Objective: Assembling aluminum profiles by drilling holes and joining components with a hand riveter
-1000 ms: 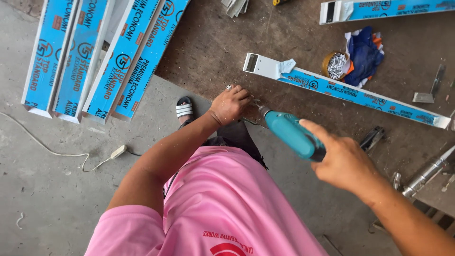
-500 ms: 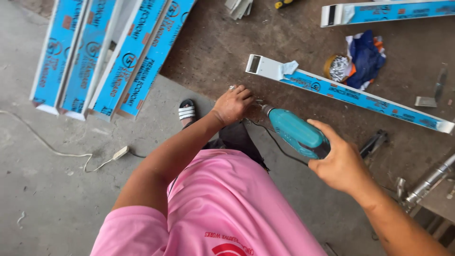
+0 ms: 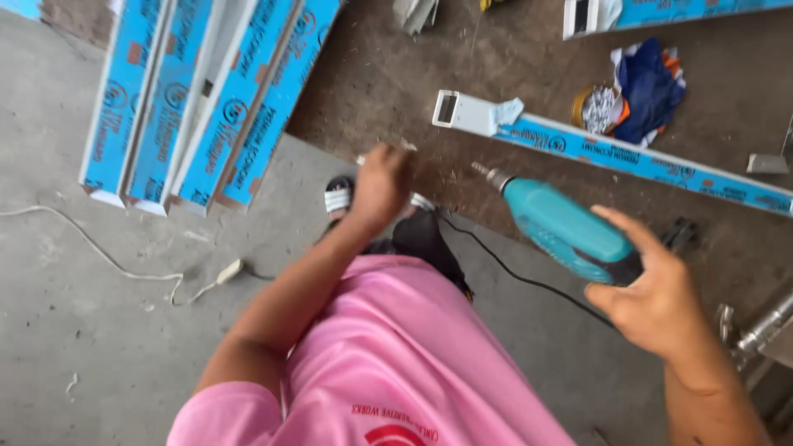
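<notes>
My right hand (image 3: 661, 301) grips a teal power drill (image 3: 566, 230) by its rear, with the bit pointing up-left over the brown worktable (image 3: 388, 74). My left hand (image 3: 380, 186) is blurred at the table's near edge, apart from the drill tip; its fingers are too blurred to tell whether it holds anything. A long white profile with blue film (image 3: 636, 158) lies across the table just beyond the drill. A black cord (image 3: 512, 272) trails from the drill down past my pink shirt.
A round container of screws (image 3: 595, 107) and a blue cloth (image 3: 651, 89) sit behind the profile. Several blue-filmed profiles (image 3: 206, 99) lie stacked at the left. A white cable (image 3: 124, 268) crosses the concrete floor. Metal parts (image 3: 764, 330) lie at the right edge.
The drill has swung away to the right, and my left hand has left its tip and moved to the table edge. The view has shifted slightly.
</notes>
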